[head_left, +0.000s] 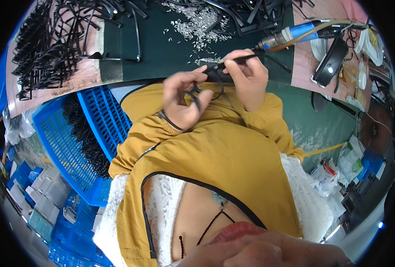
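Observation:
My left hand (182, 95) is closed around a black eyeglass frame (219, 91), whose rim shows between the two hands. My right hand (248, 78) pinches a slim black piece (242, 58) that looks like a temple arm; it meets the frame's upper corner by my left fingertips. Just past the right fingers lies the tip of a blue and silver electric screwdriver (277, 40). Small clear pieces (197, 29) are strewn over the dark green mat (157, 49) beyond my hands. The joint between frame and arm is partly covered by fingers.
Black eyeglass parts (50, 53) are heaped at the left, with more (250, 15) at the far side. A black device (330, 62) rests at the right. Blue baskets (64, 138) stand below the table's left edge, one with black frames (84, 138) in it.

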A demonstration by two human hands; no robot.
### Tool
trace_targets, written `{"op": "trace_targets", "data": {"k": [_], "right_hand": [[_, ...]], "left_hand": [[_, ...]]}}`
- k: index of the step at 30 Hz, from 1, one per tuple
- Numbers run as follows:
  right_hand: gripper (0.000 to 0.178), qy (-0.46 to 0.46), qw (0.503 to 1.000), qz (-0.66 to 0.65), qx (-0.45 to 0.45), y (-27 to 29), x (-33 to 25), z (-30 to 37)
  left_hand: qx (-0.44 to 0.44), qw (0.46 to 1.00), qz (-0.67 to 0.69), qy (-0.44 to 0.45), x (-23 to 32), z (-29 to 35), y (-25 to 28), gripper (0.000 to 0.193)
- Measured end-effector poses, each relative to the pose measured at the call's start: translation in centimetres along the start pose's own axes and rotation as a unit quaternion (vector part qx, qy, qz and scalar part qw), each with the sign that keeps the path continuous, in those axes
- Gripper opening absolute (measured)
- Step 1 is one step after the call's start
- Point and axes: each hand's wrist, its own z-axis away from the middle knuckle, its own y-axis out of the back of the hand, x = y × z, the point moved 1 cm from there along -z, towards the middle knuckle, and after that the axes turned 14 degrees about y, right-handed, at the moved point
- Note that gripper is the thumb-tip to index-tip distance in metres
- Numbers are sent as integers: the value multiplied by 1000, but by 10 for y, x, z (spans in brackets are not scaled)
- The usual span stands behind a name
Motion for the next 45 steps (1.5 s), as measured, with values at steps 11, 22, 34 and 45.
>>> {"op": "trace_targets", "data": {"k": [11, 22, 34, 45], "right_hand": [[28, 506, 746, 327, -283, -90, 0, -187], [14, 400, 914, 71, 8, 8, -74, -74], [14, 52, 996, 4, -68, 13, 11, -2], [15, 263, 930, 164, -196, 12, 6, -26]], "left_hand": [[40, 932, 182, 311, 24, -33, 30, 23], [26, 909, 163, 383, 36, -41, 31, 68], [-216, 731, 261, 592, 19, -15, -6, 46], [-172, 746, 190, 615, 26, -19, -10, 38]]}}
